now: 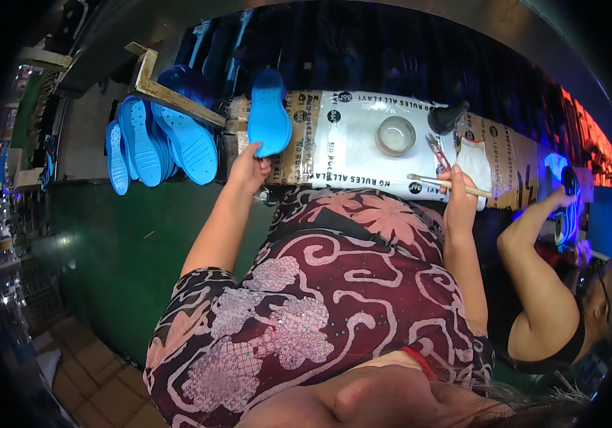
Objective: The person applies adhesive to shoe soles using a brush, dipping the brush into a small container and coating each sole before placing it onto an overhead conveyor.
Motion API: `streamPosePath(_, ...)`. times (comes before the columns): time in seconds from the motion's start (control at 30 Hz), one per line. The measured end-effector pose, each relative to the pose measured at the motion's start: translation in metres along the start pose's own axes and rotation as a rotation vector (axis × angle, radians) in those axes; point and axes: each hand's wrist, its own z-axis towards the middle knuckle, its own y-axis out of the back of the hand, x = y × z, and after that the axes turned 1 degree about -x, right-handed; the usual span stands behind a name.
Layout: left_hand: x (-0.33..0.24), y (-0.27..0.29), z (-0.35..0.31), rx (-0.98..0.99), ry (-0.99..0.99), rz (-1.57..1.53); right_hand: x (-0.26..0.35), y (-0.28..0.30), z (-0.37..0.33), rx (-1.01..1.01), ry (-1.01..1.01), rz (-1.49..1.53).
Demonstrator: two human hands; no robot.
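My left hand (250, 170) pinches the near end of a bright blue shoe sole (270, 114), which lies lengthwise on the taped bench top. In my right hand (457, 187) is a thin brush (471, 190) with a pale wooden handle, its bristle end pointing left over the white sheet (348, 153). Beyond the brush stands a small round bowl (396, 135) with a pale content. A red-handled tool (437, 150), perhaps pliers or snips, lies just past my right fingers. Close to it are a black cone-shaped nozzle or bottle (450, 116) and a white cloth (472, 158).
Several blue soles (145, 143) lean in a row at the left, beside a worn metal bracket (170, 93). Dark machinery or a conveyor (405, 50) runs along the far side. At the right, another person's arm (541, 285) reaches toward a blue-lit shoe part (568, 217).
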Motion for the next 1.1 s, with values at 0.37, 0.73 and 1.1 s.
streamPosePath(0.37, 0.034, -0.068, -0.078, 0.305, -0.388, 0.528, 0.019, -0.010, 0.002, 0.070, 0.071, 0.104)
streamPosePath(0.73, 0.039, -0.147, -0.091, 0.445, -0.666, 0.638, 0.053, -0.029, -0.022, 0.245, 0.805, -0.214)
streamPosePath(1.1, 0.043, -0.156, -0.100, 0.469, -0.837, 0.647, 0.046, -0.032, -0.018, 0.212, 0.953, -0.419)
